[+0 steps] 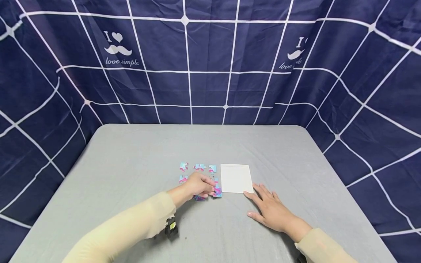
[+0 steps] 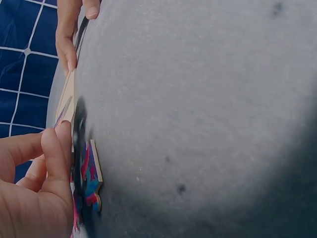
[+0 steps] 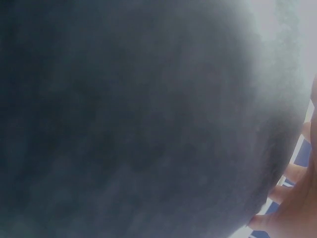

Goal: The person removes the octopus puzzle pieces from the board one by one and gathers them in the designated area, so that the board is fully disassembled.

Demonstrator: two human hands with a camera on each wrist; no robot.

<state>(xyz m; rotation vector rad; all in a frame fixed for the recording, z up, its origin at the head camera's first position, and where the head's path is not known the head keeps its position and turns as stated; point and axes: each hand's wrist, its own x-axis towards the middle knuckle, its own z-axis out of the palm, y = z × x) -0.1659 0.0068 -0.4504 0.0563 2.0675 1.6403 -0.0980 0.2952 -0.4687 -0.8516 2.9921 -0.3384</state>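
My left hand [image 1: 196, 184] pinches a jigsaw puzzle piece [image 2: 63, 110] between thumb and fingertips; it shows nearly edge-on in the left wrist view. Below and around that hand lie several pink, blue and purple puzzle pieces [image 1: 199, 167], partly hidden by it. Just right of them is a white square puzzle tray [image 1: 235, 179], flat on the table. My right hand [image 1: 274, 212] rests palm down with spread fingers, its fingertips at the tray's near right corner. In the right wrist view only the edge of the right hand [image 3: 292, 213] shows.
A grey cloth covers the table [image 1: 138, 157]. Dark blue curtains [image 1: 210, 87] with white grid lines stand behind it and at both sides. A dark wrist device [image 1: 171, 227] hangs under the left sleeve, close over the table.
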